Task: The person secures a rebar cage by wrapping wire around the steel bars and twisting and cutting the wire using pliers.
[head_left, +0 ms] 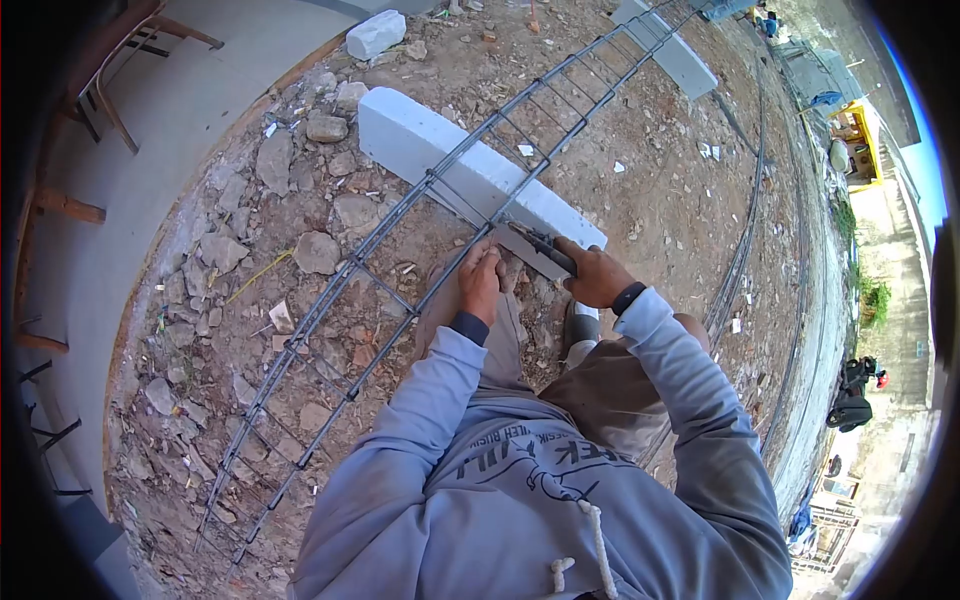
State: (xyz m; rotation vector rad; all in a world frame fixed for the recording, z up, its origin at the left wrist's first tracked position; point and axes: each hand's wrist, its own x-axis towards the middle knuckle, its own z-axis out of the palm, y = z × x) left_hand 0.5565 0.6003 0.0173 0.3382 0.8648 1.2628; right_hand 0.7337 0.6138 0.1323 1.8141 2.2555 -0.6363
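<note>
A long rebar cage (pixel 420 300) runs diagonally across the view, its bars joined by thin cross ties. My right hand (pixel 597 275) is wrapped round the dark handles of a pair of pliers (pixel 545 248). The jaws of the pliers meet the near bar of the cage, by a cross tie. Just left of them, my left hand (pixel 480 280) is closed with curled fingers beside that same bar; what its fingertips pinch, if anything, is hidden. Beneath the cage lies a pale block (pixel 440 140), propping it above the ground.
A second pale block (pixel 675 55) supports the cage's far end. Rubble and stones (pixel 275 160) cover the ground to the left, and a white block (pixel 376 35) lies near the concrete floor. Long rods (pixel 745 240) lie on the right. A wooden chair (pixel 110 60) stands at upper left.
</note>
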